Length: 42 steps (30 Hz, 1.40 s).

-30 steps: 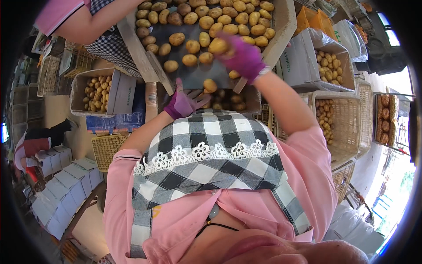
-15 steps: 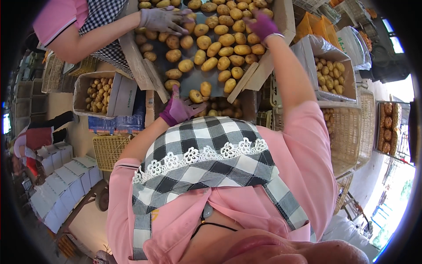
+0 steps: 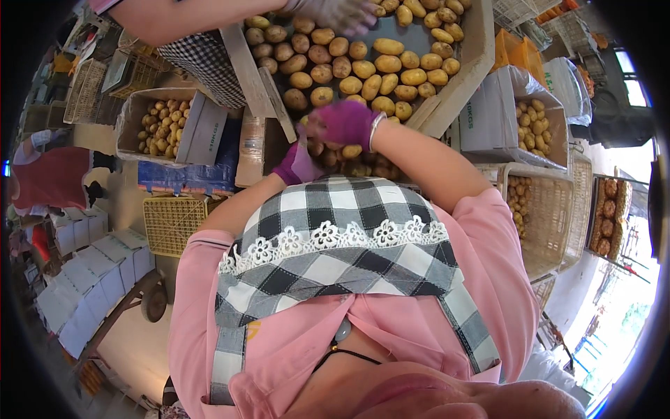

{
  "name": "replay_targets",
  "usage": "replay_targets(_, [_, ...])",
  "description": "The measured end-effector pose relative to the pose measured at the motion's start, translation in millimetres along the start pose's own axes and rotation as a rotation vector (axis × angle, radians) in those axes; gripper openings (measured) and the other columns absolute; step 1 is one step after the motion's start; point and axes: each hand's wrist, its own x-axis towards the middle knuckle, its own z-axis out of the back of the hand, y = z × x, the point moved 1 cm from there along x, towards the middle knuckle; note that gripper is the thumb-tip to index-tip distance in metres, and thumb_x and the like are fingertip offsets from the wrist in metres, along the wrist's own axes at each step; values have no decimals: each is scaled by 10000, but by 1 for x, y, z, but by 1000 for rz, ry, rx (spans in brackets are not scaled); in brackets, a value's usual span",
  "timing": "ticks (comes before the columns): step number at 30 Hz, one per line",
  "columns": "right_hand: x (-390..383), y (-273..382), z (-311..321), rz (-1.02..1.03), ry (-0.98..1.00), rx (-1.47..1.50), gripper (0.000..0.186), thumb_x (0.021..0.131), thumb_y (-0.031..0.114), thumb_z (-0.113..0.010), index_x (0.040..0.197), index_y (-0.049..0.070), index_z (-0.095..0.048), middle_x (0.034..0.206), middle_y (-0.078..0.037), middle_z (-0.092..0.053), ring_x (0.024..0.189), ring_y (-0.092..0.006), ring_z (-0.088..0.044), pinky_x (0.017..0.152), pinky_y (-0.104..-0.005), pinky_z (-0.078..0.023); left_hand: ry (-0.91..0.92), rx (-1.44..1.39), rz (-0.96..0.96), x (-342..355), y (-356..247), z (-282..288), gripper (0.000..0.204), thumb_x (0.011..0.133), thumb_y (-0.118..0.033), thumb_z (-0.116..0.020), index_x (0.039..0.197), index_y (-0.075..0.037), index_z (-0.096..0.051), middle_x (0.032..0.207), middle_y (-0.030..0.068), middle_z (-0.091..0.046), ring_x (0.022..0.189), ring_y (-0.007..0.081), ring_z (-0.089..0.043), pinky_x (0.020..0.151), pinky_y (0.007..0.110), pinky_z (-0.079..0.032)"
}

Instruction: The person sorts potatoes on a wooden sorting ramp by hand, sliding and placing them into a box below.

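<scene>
My right hand (image 3: 349, 126), in a purple glove, reaches across the lower mouth of a wood-sided sorting chute (image 3: 440, 108). Close against it on the left is my left hand (image 3: 296, 165), also purple-gloved. The fingers of both are smeared or hide one another, so any grip is unclear. Many yellow-brown potatoes (image 3: 388, 64) lie on the chute's grey bed above my hands. Below the mouth, more potatoes (image 3: 352, 151) show in a container at my apron, partly covered by my hands.
A co-worker's grey-gloved hand (image 3: 342, 12) is over the chute's far part. Potato-filled cartons stand at left (image 3: 199, 136) and right (image 3: 481, 136). Nearby are a yellow crate (image 3: 174, 225) and a pale plastic crate (image 3: 548, 230). A person in red (image 3: 52, 178) is at far left.
My right hand has come down from the chute's far right to beside my left hand at the mouth. Potatoes near the mouth have gone from there. The co-worker's hand has moved farther up and right.
</scene>
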Motion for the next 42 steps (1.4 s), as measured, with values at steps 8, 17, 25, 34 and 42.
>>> replay_targets(8, [-25,-3,-41,-340,-215,-113,501,869,392,-549,1330,218,-459,1469,-146,-304,1288,-328,-399,1069,-542,-276,-27,956,-192,31,2,39,907,683,-276,-804,1342,-1,-244,1209,141,-507,1101,230,-530,962,343,-424])
replay_targets(17, [-110,-153,-14,-1404,-887,828,544,892,460,-474,1365,205,-388,1453,-177,-313,1298,-389,-344,1010,-595,-291,-105,1359,-284,11,-1,34,454,717,-29,-758,1101,-32,-516,1053,84,-619,983,175,-600,851,292,-491])
replay_targets(25, [-7,10,-23,-434,-332,-37,438,817,500,-561,1175,251,-601,1367,-88,-473,1294,-390,-369,974,-681,-294,83,524,-104,14,-5,38,1092,749,-373,-764,1385,24,30,1338,139,-440,1252,239,-410,1093,366,-245])
replay_targets(34, [25,-35,27,-282,-853,-111,260,757,308,-609,941,124,-596,975,-82,-568,1015,-252,-523,865,-466,-403,-234,-140,118,-16,-12,-14,1094,802,-347,-715,1430,16,103,1366,164,-418,1268,265,-416,1094,389,-276])
replay_targets(42, [-73,-93,21,-258,-209,746,438,891,393,-552,1266,168,-551,1111,-73,-649,1067,-233,-611,955,-345,-462,-219,668,-350,-11,9,76,1087,810,-186,-706,1422,-43,181,1347,190,-398,1211,254,-449,1063,355,-326])
